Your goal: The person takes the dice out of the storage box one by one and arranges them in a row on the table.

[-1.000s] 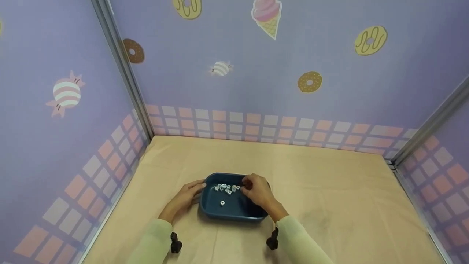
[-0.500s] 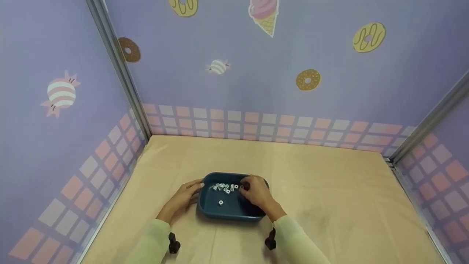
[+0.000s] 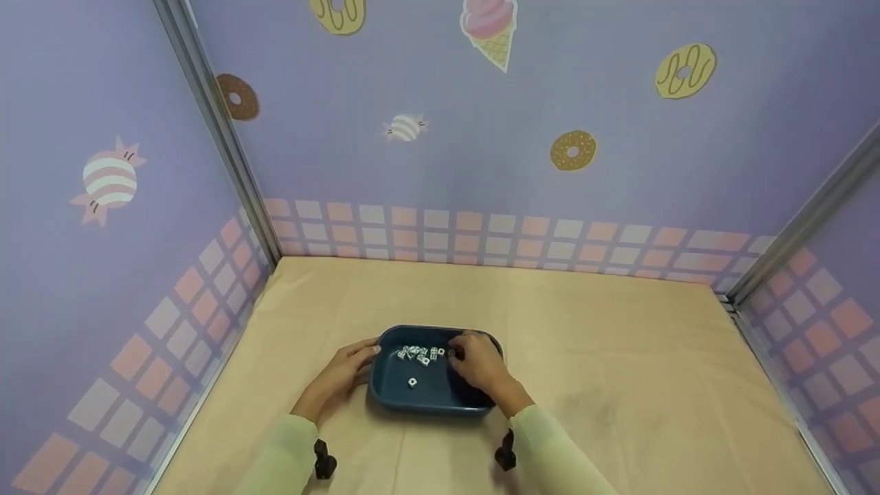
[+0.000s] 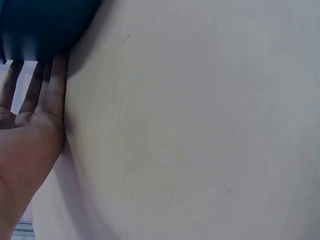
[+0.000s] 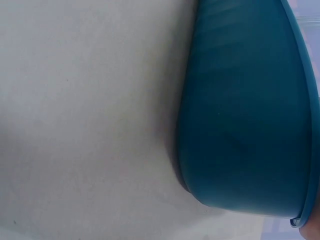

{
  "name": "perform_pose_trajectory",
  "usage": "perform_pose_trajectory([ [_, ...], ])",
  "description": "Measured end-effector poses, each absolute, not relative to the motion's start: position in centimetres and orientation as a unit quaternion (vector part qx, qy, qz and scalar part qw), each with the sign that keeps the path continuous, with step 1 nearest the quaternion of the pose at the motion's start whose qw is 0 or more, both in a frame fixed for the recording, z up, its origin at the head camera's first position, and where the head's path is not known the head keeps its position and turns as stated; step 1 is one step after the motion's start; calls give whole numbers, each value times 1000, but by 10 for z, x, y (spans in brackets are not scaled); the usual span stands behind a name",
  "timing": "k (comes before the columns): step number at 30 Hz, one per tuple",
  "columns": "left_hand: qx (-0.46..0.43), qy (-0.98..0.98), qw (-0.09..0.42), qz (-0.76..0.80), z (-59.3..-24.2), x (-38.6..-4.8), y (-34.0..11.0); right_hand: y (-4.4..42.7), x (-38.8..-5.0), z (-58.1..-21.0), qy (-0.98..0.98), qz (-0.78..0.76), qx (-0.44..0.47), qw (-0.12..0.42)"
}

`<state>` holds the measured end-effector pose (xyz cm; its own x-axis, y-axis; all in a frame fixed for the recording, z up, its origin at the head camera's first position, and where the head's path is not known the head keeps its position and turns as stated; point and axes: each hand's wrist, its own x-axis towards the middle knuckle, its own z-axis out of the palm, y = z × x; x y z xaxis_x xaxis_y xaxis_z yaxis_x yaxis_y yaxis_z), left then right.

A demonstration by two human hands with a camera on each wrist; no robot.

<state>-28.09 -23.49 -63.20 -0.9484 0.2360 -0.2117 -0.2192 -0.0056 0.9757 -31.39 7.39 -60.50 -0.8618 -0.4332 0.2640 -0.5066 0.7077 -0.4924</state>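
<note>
Only slightly is the right hand (image 3: 478, 359) sitting lower over the blue tray (image 3: 430, 411) than a second ago, while the dice inside are keeping their places and the head view is drifting a little.

The tray is resting on the cloth-covered worktop (image 3: 605, 330), near the person, between both hands. The left hand (image 3: 342, 368) is steadying its left side: the thumb is lying at the rim, and the other fingers are stretching out straight, with gaps between them, against the outer wall. The right hand is reaching inside at the far right, its fingers curling close together; whether they are pinching anything, I cannot tell, since the hand is hiding the tips.

Just beside those fingers, two white dice (image 3: 441, 351) are standing next to each other. To their left, a jumbled cluster of dice (image 3: 414, 350) is lying unordered, and a lone die (image 3: 412, 382) is lying apart, nearer the person.

Judging from this, the handling of the dice is looking only partly done: the cluster and the lone die are still waiting, and any dice beneath the right hand are staying out of sight.
</note>
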Motion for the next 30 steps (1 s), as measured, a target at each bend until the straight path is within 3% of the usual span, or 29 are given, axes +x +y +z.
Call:
perform_pose_trajectory([
  [12,9,688,160,708,-629,-279,-233,73,-315,-605,-929,277,245,15],
  [20,3,688,154,709,-629,-279,-234,72,-315,-605,-926,281,252,21],
  [30,11,683,159,713,-632,-280,-235,71,-311,-606,-936,244,253,-10],
])
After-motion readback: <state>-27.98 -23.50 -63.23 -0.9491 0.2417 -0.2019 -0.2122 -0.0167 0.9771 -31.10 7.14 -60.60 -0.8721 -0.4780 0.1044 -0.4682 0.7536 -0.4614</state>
